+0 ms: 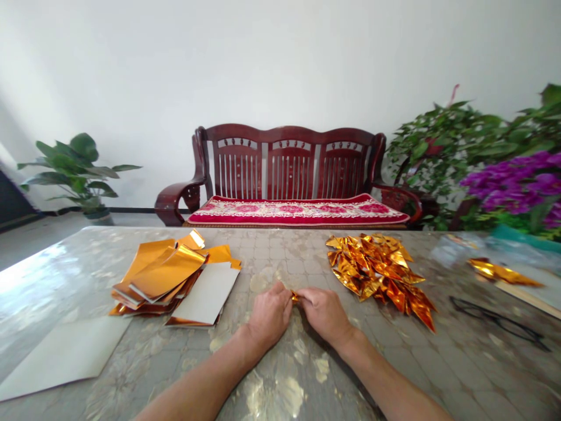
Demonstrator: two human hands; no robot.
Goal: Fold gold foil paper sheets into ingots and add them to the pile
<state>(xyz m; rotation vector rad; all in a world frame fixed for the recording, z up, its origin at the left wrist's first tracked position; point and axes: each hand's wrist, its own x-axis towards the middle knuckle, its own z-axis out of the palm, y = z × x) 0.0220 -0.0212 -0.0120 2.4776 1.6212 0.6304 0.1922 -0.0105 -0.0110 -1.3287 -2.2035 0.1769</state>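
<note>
The left hand [269,316] and the right hand [325,316] are near the middle of the lower frame, and they come together above the table. Between their fingertips is a small piece of gold foil [295,297]. Both hands seem closed on it, one from each side, and this close position probably keeps the small piece firm, but most of it is hidden by the fingers. Nothing stands between the hands and the piece.

To the left of the hands lies a stack of flat gold foil sheets [160,275], with a white card [205,294] just beside it. To the right, a loose pile of folded gold foil pieces [377,275] lies near the right hand. This leaves the table space in front of the person free for the hands. Further right, there are black eyeglasses [495,318].
</note>
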